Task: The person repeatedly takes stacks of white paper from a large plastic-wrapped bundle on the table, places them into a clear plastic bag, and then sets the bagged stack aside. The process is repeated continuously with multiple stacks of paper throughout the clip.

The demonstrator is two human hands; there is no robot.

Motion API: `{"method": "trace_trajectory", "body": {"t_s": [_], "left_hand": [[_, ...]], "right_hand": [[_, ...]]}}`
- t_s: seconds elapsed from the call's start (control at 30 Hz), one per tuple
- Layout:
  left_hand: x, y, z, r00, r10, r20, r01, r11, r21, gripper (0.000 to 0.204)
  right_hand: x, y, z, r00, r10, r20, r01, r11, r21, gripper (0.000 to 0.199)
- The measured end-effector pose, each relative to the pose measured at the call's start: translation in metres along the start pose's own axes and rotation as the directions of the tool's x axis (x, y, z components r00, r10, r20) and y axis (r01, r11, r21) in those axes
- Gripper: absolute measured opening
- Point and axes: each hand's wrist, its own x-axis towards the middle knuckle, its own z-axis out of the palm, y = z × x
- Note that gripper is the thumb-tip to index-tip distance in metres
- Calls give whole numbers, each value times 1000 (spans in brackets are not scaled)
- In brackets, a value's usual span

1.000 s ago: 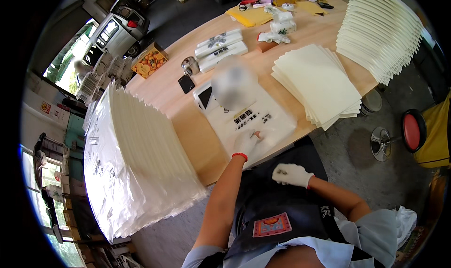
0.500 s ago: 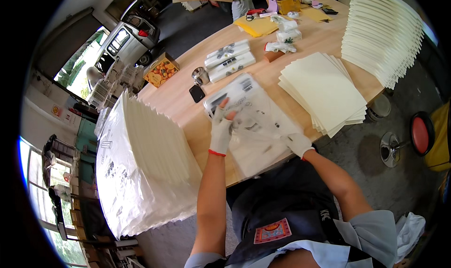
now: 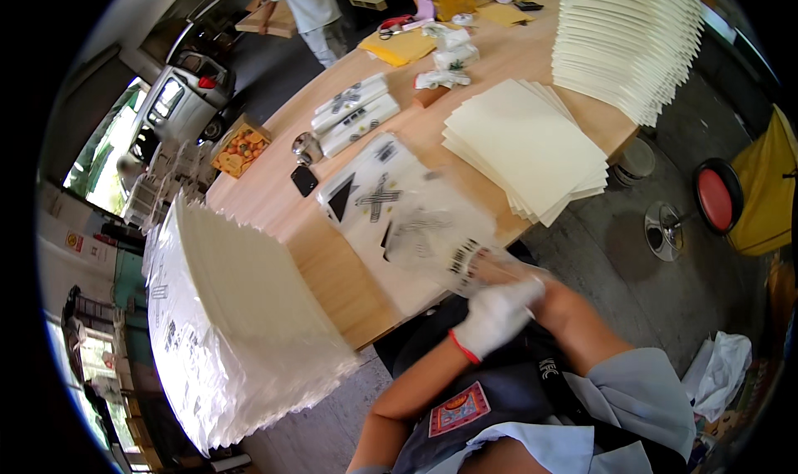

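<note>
A clear plastic bag (image 3: 424, 233) with dark print is lifted off the flat stack of printed plastic bags (image 3: 353, 171) on the table. My right hand (image 3: 490, 268) seems to be inside this bag, smeared by motion and seen through the film, so its fingers do not show clearly. Across the right wrist lies my left hand (image 3: 499, 318), in a white glove with a red cuff, its fingers closed on the bag's mouth edge. Cream sheets (image 3: 528, 146) lie in a fanned pile to the right of the bags.
A tall sheet stack in plastic wrap (image 3: 241, 308) stands at the left, another curved stack (image 3: 623, 42) at the far right. Bag rolls (image 3: 353, 112), a phone (image 3: 304, 180), a tape roll (image 3: 306, 148) and a fruit-print box (image 3: 241, 146) sit beyond. Another person (image 3: 307, 13) carries a board.
My left hand has moved from the bag stack down and right to my right wrist. A bag has come up around the right hand. The view has shifted; the other person shows more fully.
</note>
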Motion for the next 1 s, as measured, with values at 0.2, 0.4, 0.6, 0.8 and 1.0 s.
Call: {"method": "trace_trajectory", "body": {"t_s": [0.2, 0.4, 0.6, 0.8, 1.0], "left_hand": [[-34, -108, -21, 863, -462, -207, 424, 883, -203, 20], [-1, -103, -23, 739, -673, 9, 613, 667, -423, 22], [29, -127, 25, 910, -403, -95, 340, 859, -383, 22], [22, -124, 13, 631, -762, 147, 545, 301, -783, 33], [2, -116, -31, 551, -752, 361, 780, 311, -543, 35]], "right_hand": [[-13, 49, -25, 990, 10, -138, -38, 978, -203, 23], [-26, 125, -79, 935, 42, -352, -240, 806, -541, 28], [-23, 105, -106, 899, -362, -247, 133, 762, -633, 19], [-66, 9, -77, 856, -288, -429, 268, 957, -109, 35], [-74, 99, -37, 877, 480, 5, -114, 197, 974, 43]]}}
